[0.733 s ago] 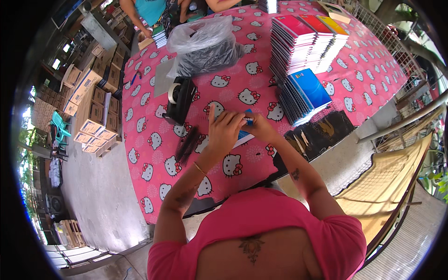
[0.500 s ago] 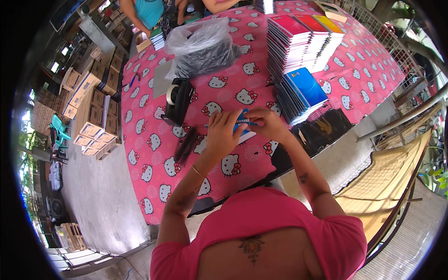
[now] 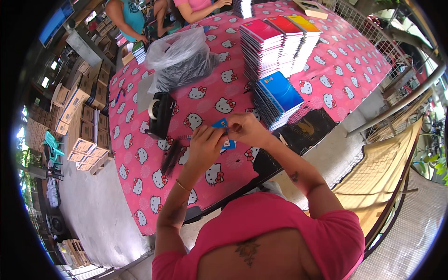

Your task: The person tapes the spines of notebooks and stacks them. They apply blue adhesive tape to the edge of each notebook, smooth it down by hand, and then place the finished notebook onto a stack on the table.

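A small blue-covered notebook [image 3: 228,144] lies on the pink table under my two hands, only partly visible between them. My left hand [image 3: 205,143] is closed over its bound edge, fingers pressed down. A short bit of dark coil [image 3: 185,137] sticks out past those fingers on the left. At the other end of the same edge, my right hand [image 3: 247,129] makes a pinch with its fingertips; what sits in that pinch is too small to make out. Loose black spiral coils [image 3: 173,156] lie just left of my left wrist.
A black tape dispenser [image 3: 161,114] stands left of my hands, with a clear bag of dark coils [image 3: 184,65] beyond it. Blue spiral notebooks [image 3: 280,93] are stacked to the right, taller red and yellow stacks [image 3: 280,39] behind. Two people [image 3: 126,21] are across the table.
My view has shifted, so the table's things sit further left and lower. Both hands stay at the notebook's bound edge; more of its blue cover shows below them.
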Motion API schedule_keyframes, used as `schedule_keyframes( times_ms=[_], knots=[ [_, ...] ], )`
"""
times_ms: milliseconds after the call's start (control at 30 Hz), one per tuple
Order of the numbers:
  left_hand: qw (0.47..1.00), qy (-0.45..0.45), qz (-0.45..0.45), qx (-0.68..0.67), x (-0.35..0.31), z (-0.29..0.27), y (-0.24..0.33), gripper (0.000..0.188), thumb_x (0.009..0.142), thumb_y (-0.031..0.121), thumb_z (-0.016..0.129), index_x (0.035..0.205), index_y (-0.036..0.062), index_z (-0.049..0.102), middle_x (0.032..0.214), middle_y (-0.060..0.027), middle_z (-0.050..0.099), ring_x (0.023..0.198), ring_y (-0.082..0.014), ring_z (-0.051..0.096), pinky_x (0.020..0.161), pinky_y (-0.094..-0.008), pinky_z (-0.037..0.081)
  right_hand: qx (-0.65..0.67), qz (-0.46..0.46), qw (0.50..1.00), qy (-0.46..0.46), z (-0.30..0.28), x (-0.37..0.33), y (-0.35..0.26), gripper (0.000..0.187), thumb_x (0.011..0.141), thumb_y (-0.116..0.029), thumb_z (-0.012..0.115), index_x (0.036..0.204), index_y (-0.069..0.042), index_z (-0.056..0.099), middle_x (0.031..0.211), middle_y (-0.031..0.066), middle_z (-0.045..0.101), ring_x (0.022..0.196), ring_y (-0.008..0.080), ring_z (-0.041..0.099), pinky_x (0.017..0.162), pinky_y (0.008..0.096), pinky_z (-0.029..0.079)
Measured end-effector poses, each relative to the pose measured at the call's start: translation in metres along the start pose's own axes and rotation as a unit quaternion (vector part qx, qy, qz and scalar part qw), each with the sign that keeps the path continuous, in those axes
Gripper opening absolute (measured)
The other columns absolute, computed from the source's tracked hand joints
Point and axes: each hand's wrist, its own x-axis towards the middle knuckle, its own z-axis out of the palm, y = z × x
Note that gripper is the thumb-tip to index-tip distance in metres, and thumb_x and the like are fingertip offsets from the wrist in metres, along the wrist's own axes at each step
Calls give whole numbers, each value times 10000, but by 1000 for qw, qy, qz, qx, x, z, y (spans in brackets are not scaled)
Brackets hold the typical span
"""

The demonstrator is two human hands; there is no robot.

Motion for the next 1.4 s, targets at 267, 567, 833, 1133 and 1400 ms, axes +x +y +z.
schedule_keyframes(
  times_ms=[267,567,833,1133,1400],
  knots=[
    [976,198,85,-40,97,1,41,239,846,23,660,1083,56,662,1134,-94,679,1022,-274,638,879,-431,478,-192,12,963,188,-131,-41,-40,697,766,-204,835,1370,-21,539,1354,217,567,1287,327,530,1070,416,417],
    [973,32,155,-168,121,115,29,297,825,-67,615,1098,43,660,1269,-108,650,1268,-289,571,1125,-484,396,-44,136,986,84,-169,-68,29,900,728,-124,867,1463,69,385,1271,230,632,1184,214,603,1022,355,457],
    [779,169,-316,-514,135,122,61,322,861,87,634,1166,7,573,1193,-148,612,1115,-280,603,988,-422,471,283,233,906,212,-180,-60,77,808,940,-515,631,1472,41,385,1401,179,543,1272,256,539,1073,348,411],
    [550,188,-536,-613,168,150,88,605,802,238,671,1289,-2,402,1103,-165,555,953,-257,614,775,-388,555,317,396,861,39,-172,-8,61,664,980,-440,590,1476,-46,388,1303,140,581,1129,226,602,938,355,514],
    [710,225,-483,-461,116,160,52,754,829,297,732,1398,-62,392,1237,-215,587,1070,-306,613,913,-392,506,244,346,901,91,-184,-16,94,797,968,-496,588,1538,-33,277,1516,178,398,1371,273,426,1117,401,368]
  ],
)
